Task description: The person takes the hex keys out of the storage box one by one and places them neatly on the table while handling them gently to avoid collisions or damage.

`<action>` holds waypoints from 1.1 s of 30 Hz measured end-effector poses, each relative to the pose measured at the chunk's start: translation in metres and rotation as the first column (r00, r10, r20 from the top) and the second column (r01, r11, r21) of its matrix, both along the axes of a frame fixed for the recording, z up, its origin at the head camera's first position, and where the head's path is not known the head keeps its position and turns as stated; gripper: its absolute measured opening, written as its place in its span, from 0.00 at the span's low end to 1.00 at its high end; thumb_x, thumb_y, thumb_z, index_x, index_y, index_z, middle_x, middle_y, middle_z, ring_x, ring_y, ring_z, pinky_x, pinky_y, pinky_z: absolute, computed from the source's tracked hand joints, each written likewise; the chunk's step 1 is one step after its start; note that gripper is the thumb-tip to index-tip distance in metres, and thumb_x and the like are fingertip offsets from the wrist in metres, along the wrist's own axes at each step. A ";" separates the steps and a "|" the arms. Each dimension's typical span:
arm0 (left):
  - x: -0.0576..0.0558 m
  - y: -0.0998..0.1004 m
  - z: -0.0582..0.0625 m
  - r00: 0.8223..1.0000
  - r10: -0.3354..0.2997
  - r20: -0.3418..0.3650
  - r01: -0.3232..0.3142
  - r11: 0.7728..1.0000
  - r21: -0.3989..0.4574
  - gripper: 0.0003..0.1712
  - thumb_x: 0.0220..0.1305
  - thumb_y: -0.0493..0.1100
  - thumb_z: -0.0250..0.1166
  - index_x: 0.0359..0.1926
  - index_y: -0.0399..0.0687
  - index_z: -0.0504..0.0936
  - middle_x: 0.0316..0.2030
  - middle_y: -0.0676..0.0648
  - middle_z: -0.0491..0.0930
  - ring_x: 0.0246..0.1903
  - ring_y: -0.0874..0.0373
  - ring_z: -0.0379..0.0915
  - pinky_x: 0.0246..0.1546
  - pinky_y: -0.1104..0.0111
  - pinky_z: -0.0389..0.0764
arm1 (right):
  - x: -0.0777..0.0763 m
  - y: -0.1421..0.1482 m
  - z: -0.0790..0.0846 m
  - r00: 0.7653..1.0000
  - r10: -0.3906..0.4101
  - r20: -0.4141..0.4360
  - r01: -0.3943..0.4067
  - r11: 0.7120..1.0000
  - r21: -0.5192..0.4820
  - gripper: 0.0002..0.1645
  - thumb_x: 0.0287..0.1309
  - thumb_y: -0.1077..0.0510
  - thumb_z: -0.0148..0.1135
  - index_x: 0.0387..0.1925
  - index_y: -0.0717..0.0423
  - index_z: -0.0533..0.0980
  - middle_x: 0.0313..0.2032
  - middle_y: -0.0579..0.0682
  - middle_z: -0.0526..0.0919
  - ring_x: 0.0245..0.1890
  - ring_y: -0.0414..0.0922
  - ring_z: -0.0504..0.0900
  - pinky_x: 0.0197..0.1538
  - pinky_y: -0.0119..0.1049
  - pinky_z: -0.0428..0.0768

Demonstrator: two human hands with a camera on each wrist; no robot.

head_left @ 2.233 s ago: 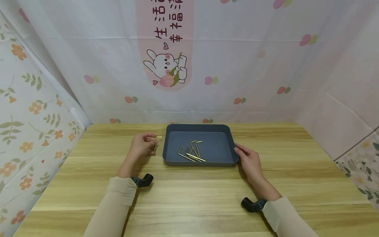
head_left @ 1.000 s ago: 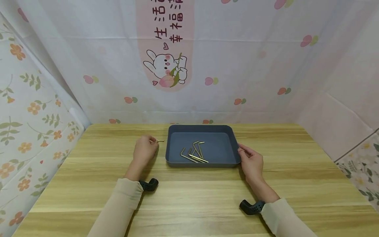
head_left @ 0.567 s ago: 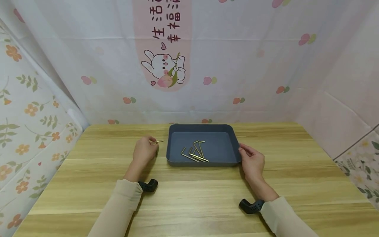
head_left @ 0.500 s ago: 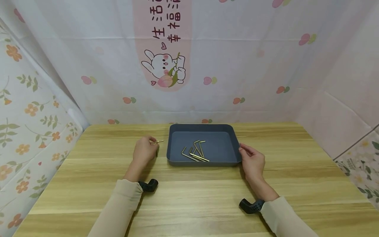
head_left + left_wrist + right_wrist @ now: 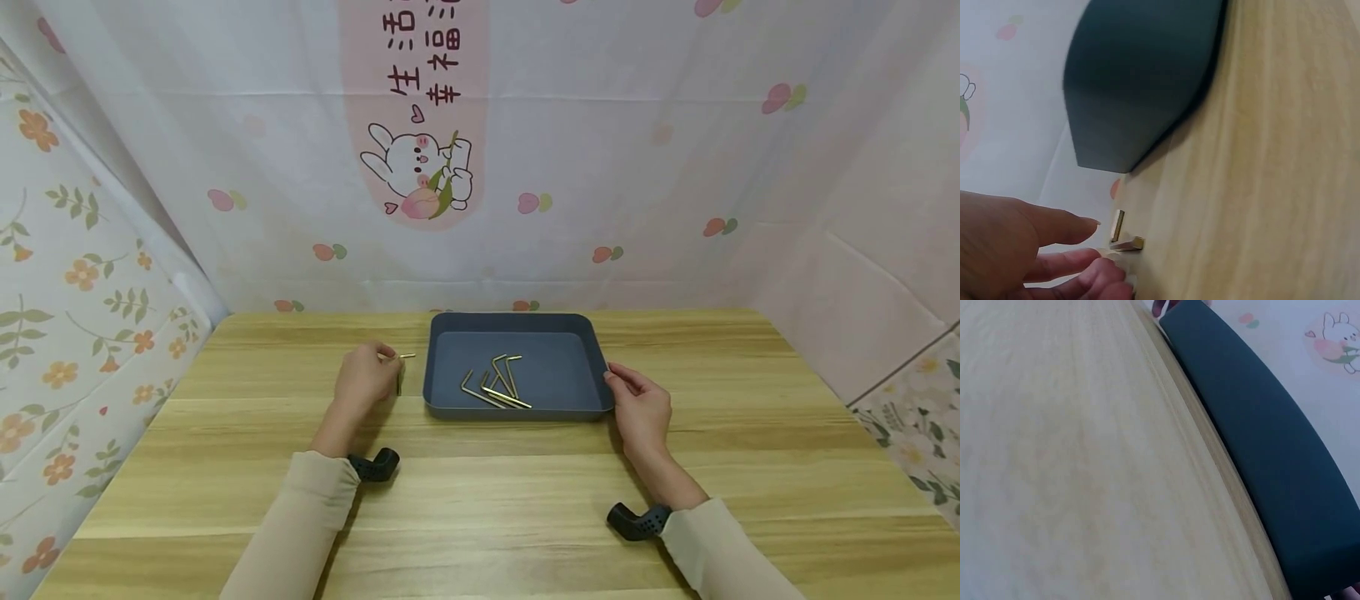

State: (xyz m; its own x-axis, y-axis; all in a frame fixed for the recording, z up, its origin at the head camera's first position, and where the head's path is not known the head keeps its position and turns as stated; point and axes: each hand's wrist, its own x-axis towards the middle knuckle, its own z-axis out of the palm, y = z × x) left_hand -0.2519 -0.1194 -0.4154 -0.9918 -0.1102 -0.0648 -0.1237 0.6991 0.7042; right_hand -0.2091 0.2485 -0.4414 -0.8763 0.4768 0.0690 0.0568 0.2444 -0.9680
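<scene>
In the head view, my left hand (image 5: 363,377) is at the table just left of the tray, fingers curled round a brass-coloured hex key (image 5: 407,356). The key's short arm sticks out to the right past the fingertips, and its long arm runs toward me. Up close in the left wrist view, key ends (image 5: 1127,244) show beyond the fingertips (image 5: 1088,256); the fingers hide the rest. My right hand (image 5: 639,408) pinches the right side wall of the dark blue-grey tray (image 5: 480,414). Several brass-coloured hex keys (image 5: 486,397) lie crossed in the tray's front left part.
The tray stands on a wood-grain table (image 5: 495,508), near its back edge. A white patterned cloth (image 5: 600,150) hangs behind the table, with floral cloth (image 5: 82,350) at the left. Dark wrist mounts (image 5: 375,465) stick out at both sleeves.
The tray has slid slightly to the right along with my right hand. My left hand has turned its back more toward the head camera and shifted slightly right; over the last second it barely moves.
</scene>
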 end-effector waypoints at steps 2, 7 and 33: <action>0.001 0.000 0.002 1.000 -0.001 0.009 0.001 1.000 -0.015 0.20 0.71 0.47 0.59 0.55 0.37 0.81 0.43 0.35 0.87 0.15 0.61 0.75 0.19 0.71 0.72 | 0.000 0.000 0.000 1.000 0.001 0.003 -0.001 1.000 0.004 0.18 0.68 0.56 0.63 0.55 0.60 0.83 0.56 0.63 0.84 0.35 0.15 0.78 0.41 0.09 0.76; 0.003 0.001 0.012 1.000 -0.009 0.002 0.009 1.000 -0.025 0.21 0.71 0.47 0.59 0.56 0.37 0.81 0.44 0.35 0.87 0.20 0.57 0.78 0.21 0.69 0.73 | 0.001 0.001 0.000 1.000 -0.001 0.008 0.000 1.000 0.013 0.18 0.68 0.56 0.63 0.55 0.60 0.83 0.55 0.63 0.85 0.36 0.16 0.78 0.41 0.10 0.76; -0.005 0.073 0.076 0.950 -0.313 0.018 0.312 0.938 -0.151 0.16 0.70 0.48 0.65 0.50 0.40 0.84 0.48 0.42 0.85 0.34 0.52 0.82 0.39 0.60 0.83 | -0.001 0.000 -0.004 1.000 -0.003 -0.013 0.003 1.000 0.019 0.18 0.67 0.55 0.65 0.54 0.59 0.84 0.54 0.62 0.86 0.35 0.17 0.78 0.40 0.11 0.76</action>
